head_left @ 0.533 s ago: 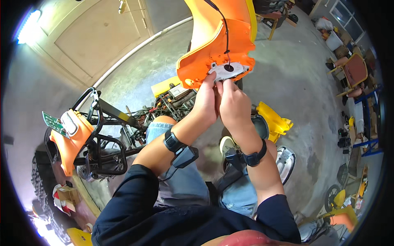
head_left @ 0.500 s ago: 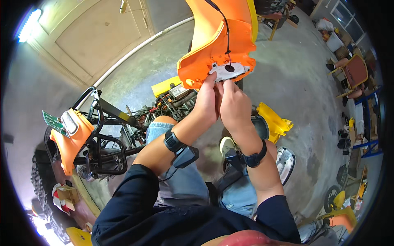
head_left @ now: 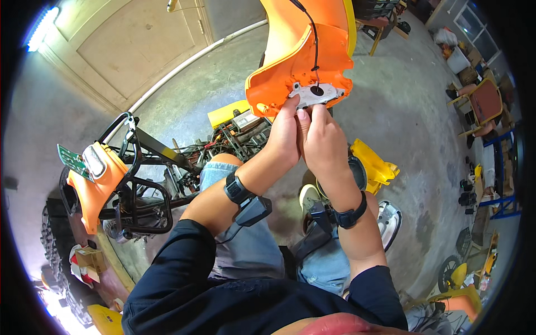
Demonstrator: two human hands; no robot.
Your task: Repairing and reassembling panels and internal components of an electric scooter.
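In front of me is an orange plastic body panel (head_left: 282, 72) with a yellow outer edge, its inner side toward me. A grey lamp-like housing (head_left: 330, 92) with a dark round hole sits in its lower part, and a thin black cable (head_left: 316, 47) runs up from that hole. My left hand (head_left: 286, 131) is closed at the panel's lower edge, its thumb on the housing's left end. Right beside it, my right hand (head_left: 324, 134) is closed just under the housing, thumb and bent fingers close together. What those fingertips pinch, if anything, is hidden.
A partly stripped vehicle frame (head_left: 151, 201) with exposed wiring (head_left: 223, 142) stands at my left, bearing another orange panel (head_left: 95, 178). A yellow plastic part (head_left: 374, 167) lies on the floor (head_left: 413, 128) at right. Farther right are a chair (head_left: 483, 103) and a blue rack (head_left: 502, 206).
The panel and both hands have shifted slightly right in the picture. My right hand has turned, so its thumb now shows beneath the housing.
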